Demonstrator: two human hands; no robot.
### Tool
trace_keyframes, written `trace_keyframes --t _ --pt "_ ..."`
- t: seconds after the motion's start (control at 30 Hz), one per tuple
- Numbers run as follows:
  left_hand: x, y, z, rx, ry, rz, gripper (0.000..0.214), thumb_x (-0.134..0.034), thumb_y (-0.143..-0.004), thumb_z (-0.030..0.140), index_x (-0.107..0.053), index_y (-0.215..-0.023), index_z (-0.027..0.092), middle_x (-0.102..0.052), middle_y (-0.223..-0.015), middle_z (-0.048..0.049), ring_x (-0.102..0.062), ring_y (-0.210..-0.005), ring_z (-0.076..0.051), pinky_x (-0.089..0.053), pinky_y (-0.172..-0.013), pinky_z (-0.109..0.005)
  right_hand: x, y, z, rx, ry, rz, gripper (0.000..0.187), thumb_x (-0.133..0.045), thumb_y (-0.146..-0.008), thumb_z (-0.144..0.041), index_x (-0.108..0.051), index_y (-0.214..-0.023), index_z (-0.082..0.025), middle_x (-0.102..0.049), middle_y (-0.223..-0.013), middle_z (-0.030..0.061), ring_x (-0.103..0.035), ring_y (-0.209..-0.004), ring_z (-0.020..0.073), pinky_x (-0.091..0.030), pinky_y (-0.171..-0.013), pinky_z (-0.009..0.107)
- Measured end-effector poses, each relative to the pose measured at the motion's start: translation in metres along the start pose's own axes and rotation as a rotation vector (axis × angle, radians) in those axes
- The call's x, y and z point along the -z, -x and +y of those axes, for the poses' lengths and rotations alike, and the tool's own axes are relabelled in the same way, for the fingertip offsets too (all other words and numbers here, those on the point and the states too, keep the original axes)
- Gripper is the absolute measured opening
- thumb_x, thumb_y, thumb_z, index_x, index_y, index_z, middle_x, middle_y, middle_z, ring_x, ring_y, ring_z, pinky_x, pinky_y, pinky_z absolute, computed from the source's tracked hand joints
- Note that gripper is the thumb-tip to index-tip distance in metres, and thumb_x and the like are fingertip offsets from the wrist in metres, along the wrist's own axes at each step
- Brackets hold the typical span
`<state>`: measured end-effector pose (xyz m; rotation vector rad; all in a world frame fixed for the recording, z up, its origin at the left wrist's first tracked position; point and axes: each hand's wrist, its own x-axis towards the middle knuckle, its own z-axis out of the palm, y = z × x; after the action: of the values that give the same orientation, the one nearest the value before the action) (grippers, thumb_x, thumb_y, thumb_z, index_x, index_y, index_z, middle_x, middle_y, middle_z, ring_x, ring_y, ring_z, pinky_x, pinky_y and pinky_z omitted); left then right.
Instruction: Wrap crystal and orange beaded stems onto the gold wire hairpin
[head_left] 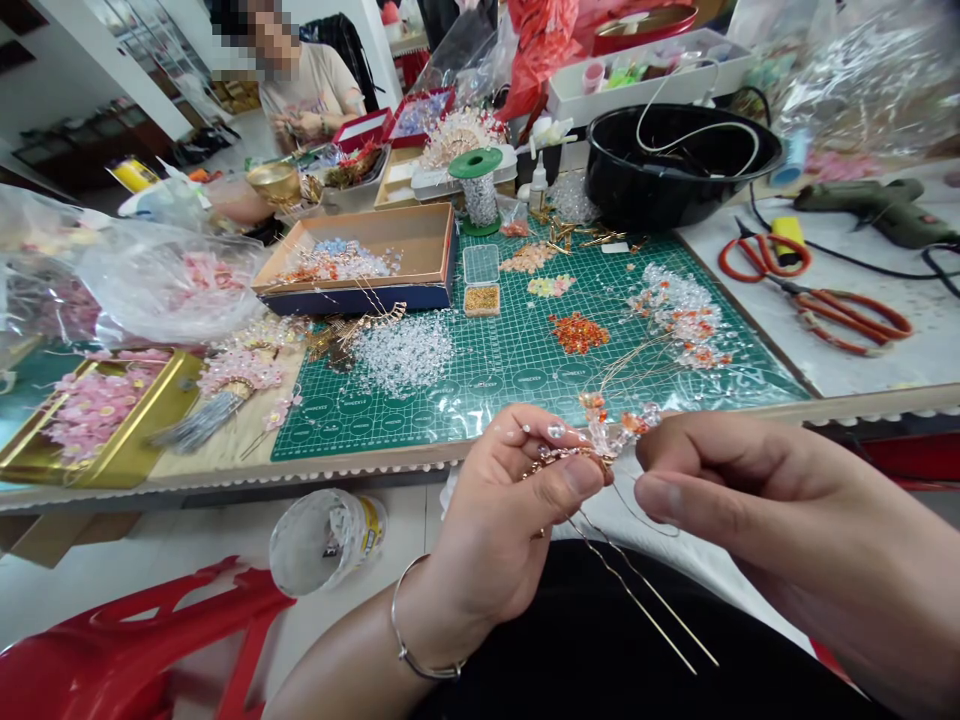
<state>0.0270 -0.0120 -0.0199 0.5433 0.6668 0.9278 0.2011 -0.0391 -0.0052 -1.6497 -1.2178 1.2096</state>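
My left hand (510, 510) pinches a beaded hairpin (600, 450) between thumb and fingers, in front of the table edge. Two long gold prongs slant down to the right from it, over my dark clothing. Clear and orange beads stand at its top. Close on the right, my right hand (735, 490) is closed, thumb against forefinger, on a thin wire (652, 522) that loops below the hairpin. The fingertips partly hide where the wire starts. Beyond the hands, wired sprigs of clear and orange beads (686, 315) lie on the green cutting mat (510, 375).
Clear beads (405, 352), orange beads (577, 332) and a small clear box (481, 300) sit on the mat. A cardboard box (360, 280), black basin (675, 170), red-handled pliers (855, 315) and glue gun (870, 208) surround it. A person (311, 90) sits across. Below stands a bucket (322, 545).
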Motion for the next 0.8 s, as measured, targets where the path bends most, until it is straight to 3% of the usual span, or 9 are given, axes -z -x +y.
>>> trace_keyframes --t 0.13,0.3,0.37,0.43,0.6,0.8 --pt "0.000 0.001 -0.001 -0.033 -0.024 -0.020 0.024 -0.087 -0.077 0.018 -0.064 -0.084 0.020 -0.063 -0.068 0.0052 -0.052 -0.061 -0.006 -0.041 -0.062 -0.019 0.003 0.003 0.002 -0.027 0.012 -0.024 0.051 -0.070 -0.072 -0.069 -0.051 -0.060 -0.023 -0.036 -0.054 -0.0039 -0.036 -0.054 0.0145 -0.036 -0.047 0.027" --pt "0.004 0.002 -0.002 -0.049 -0.141 0.005 0.028 -0.090 -0.076 0.027 -0.064 -0.085 0.021 -0.065 -0.073 0.0036 -0.055 -0.066 -0.009 -0.043 -0.065 -0.022 0.012 0.007 0.006 -0.080 0.017 -0.199 0.053 -0.065 -0.082 -0.070 -0.050 -0.062 -0.023 -0.040 -0.060 -0.0035 -0.034 -0.056 0.0136 -0.031 -0.046 0.026" --pt "0.006 0.002 -0.002 -0.060 -0.199 -0.003 0.027 -0.089 -0.078 0.029 -0.065 -0.087 0.021 -0.065 -0.075 0.0028 -0.055 -0.068 -0.009 -0.042 -0.065 -0.023 0.012 0.006 0.005 -0.032 0.049 -0.214 0.052 -0.063 -0.085 -0.069 -0.050 -0.063 -0.023 -0.041 -0.059 -0.0037 -0.034 -0.055 0.0132 -0.030 -0.045 0.026" --pt "0.008 0.003 -0.002 -0.098 -0.229 -0.010 0.024 -0.087 -0.080 0.027 -0.066 -0.089 0.021 -0.063 -0.077 0.0028 -0.053 -0.067 -0.008 -0.041 -0.063 -0.022 0.009 0.005 0.002 0.110 0.115 -0.144 0.046 -0.061 -0.090 -0.061 -0.054 -0.063 -0.024 -0.047 -0.059 -0.0034 -0.041 -0.053 0.0130 -0.034 -0.044 0.026" --pt "0.007 0.003 -0.003 -0.117 -0.216 -0.015 0.023 -0.087 -0.081 0.026 -0.066 -0.090 0.021 -0.064 -0.077 0.0027 -0.054 -0.067 -0.008 -0.042 -0.063 -0.022 0.000 0.010 -0.004 0.618 0.393 0.182 0.019 -0.062 -0.095 -0.033 -0.064 -0.077 -0.028 -0.061 -0.069 -0.0028 -0.057 -0.062 0.0126 -0.046 -0.053 0.027" --pt "0.002 0.003 -0.002 -0.088 -0.123 -0.021 0.015 -0.082 -0.083 0.018 -0.067 -0.087 0.021 -0.071 -0.081 0.0020 -0.061 -0.073 -0.008 -0.047 -0.072 -0.021 0.000 0.017 0.001 0.850 0.582 0.278 0.009 -0.062 -0.094 -0.019 -0.061 -0.094 -0.027 -0.066 -0.081 0.0011 -0.061 -0.074 0.0144 -0.050 -0.067 0.031"
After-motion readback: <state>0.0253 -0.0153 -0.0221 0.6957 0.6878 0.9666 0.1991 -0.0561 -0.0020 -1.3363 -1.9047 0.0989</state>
